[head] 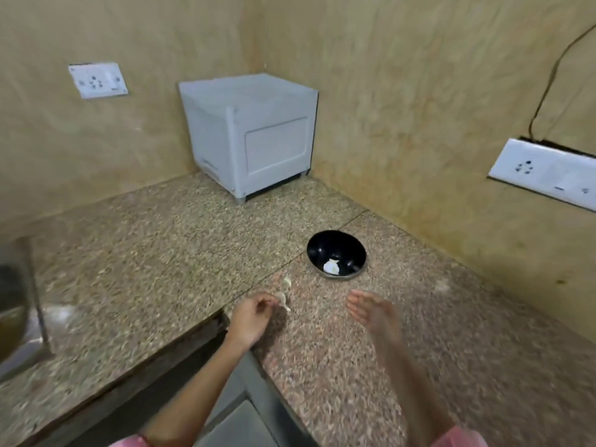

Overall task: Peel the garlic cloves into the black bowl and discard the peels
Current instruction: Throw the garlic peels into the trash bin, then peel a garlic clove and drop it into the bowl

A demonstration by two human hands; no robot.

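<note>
left grip [253, 316] pinches garlic clove [283, 300] | right grip [371, 309] spread, empty | I judge clove light, skin brittle, slippery; hold its ends

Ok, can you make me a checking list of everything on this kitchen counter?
Surface: speckled stone counter, with a seam beside the bowl.
Job's things: black bowl holds a white garlic piece; a garlic scrap lies on the counter nearby.
Clutter: nothing seen.
Grips: left hand pinches a garlic bit; right hand is open and holds nothing.
Cables: black cable runs up the right wall.
Surroundings: grey box in the corner, left socket plate, right socket plate, sink at left.
</note>
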